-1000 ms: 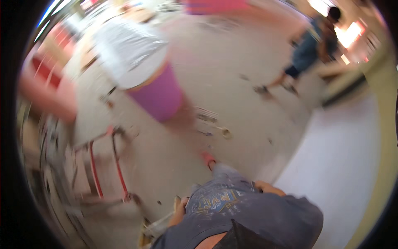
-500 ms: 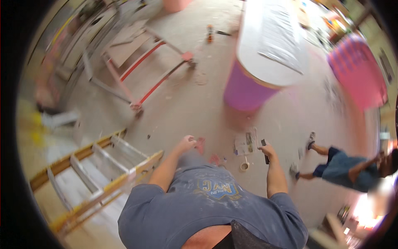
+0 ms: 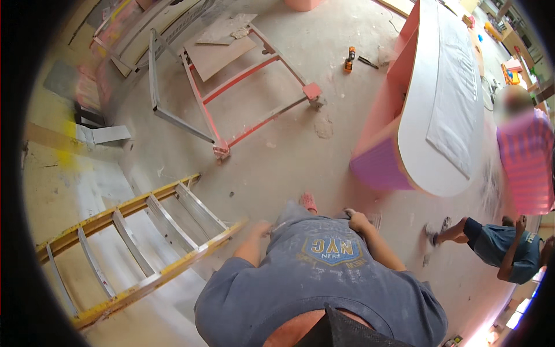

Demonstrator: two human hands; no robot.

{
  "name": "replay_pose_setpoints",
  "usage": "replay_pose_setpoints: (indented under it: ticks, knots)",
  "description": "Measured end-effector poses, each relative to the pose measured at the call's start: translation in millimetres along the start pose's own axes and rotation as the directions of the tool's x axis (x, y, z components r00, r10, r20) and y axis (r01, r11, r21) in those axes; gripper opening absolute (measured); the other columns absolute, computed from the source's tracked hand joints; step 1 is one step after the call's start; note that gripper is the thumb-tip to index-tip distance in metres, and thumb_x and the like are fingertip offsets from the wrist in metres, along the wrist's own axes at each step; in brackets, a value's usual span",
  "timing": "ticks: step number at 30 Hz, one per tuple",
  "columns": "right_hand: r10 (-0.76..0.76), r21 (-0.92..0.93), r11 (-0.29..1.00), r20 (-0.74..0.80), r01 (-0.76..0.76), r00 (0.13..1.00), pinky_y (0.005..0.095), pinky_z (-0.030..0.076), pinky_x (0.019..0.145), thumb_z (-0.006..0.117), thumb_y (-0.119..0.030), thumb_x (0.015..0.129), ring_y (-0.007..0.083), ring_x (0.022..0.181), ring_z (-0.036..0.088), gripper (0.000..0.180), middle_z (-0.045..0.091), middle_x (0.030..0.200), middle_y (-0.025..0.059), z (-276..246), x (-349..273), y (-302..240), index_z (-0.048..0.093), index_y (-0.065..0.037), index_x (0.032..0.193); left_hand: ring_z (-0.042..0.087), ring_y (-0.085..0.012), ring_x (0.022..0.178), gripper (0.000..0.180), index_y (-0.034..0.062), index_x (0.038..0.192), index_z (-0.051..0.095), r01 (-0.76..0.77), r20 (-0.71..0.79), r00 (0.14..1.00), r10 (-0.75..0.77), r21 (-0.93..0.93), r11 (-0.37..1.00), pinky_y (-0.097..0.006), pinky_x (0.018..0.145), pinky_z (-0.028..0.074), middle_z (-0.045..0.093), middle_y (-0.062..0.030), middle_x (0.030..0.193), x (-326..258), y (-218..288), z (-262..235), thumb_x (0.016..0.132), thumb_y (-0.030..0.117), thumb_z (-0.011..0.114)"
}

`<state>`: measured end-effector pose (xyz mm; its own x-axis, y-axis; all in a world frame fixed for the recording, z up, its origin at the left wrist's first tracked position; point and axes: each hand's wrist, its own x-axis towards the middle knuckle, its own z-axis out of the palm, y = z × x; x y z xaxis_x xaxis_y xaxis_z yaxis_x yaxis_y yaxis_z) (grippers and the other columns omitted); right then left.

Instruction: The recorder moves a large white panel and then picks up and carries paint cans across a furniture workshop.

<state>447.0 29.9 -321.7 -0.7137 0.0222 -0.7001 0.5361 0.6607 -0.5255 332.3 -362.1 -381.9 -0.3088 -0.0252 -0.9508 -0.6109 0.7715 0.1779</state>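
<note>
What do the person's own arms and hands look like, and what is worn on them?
Both forearms are bare below the short sleeves of a dusty grey-blue T-shirt with a printed shield-shaped emblem. The left hand and right hand show no gloves; rings or watches cannot be made out.

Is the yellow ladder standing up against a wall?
No, the yellow metal ladder lies flat on the dusty concrete floor, to the person's left.

left hand (image 3: 261,229) motion-blurred, grip unreadable | right hand (image 3: 356,220) contents too small | yellow aluminium ladder (image 3: 139,243) foot cut off
</note>
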Motion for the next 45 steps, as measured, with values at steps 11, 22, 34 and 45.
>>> replay_pose_setpoints:
  ticks: [11, 22, 34, 45]
  knots:
    - [-0.1, 0.55, 0.83, -0.016, 0.092, 0.995, 0.0302, 0.044, 0.065, 0.055, -0.021, 0.072, 0.0161, 0.073, 0.052, 0.04, 0.055, 0.086, 0.0102, -225.5, 137.5, -113.6, 0.047, 0.002, 0.103, 0.055, -0.0172, 0.065, 0.038, 0.0042, 0.1, 0.049, -0.336, -0.181, 0.93, 0.32, -0.068, 0.939, -0.03, 0.055, 0.044, 0.055, -0.008, 0.082, 29.4, 269.6, -87.2, 0.071, 0.029, 0.055]
    - [-0.297, 0.05, 0.955, 0.124, 0.293, 0.947, 0.0324, 0.042, 0.068, 0.056, -0.018, 0.062, 0.0257, 0.081, 0.054, 0.026, 0.058, 0.087, 0.0127, -373.0, 296.1, -107.2, 0.061, -0.008, 0.085, 0.053, -0.0174, 0.062, 0.031, 0.0019, 0.085, 0.058, -0.205, -0.137, 0.97, 0.201, -0.018, 0.979, -0.031, 0.054, 0.042, 0.057, -0.0111, 0.07, 47.8, 462.9, -145.3, 0.074, 0.03, 0.051]
    - [-0.083, 0.323, 0.938, -0.15, 0.128, 0.985, 0.0287, 0.043, 0.072, 0.058, -0.008, 0.056, 0.0239, 0.081, 0.055, 0.043, 0.058, 0.088, 0.0146, -525.2, 401.9, -101.4, 0.053, 0.0, 0.098, 0.05, -0.0132, 0.059, 0.025, 0.0057, 0.082, 0.056, -0.244, 0.117, 0.961, 0.251, -0.065, 0.968, -0.027, 0.047, 0.04, 0.055, -0.0057, 0.073, 221.4, 616.3, -244.2, 0.076, 0.028, 0.047]
    - [0.494, 0.272, 0.83, 0.045, -0.487, 0.868, 0.0366, 0.043, 0.053, 0.052, -0.014, 0.056, 0.0251, 0.058, 0.056, 0.018, 0.058, 0.064, 0.0161, -576.9, 540.7, -51.0, 0.061, -0.002, 0.066, 0.05, -0.0141, 0.056, 0.014, 0.0057, 0.082, 0.054, 0.069, 0.497, 0.866, -0.045, -0.031, 0.997, -0.027, 0.047, 0.04, 0.054, -0.0051, 0.075, 286.1, 828.2, -390.6, 0.077, 0.017, 0.047]
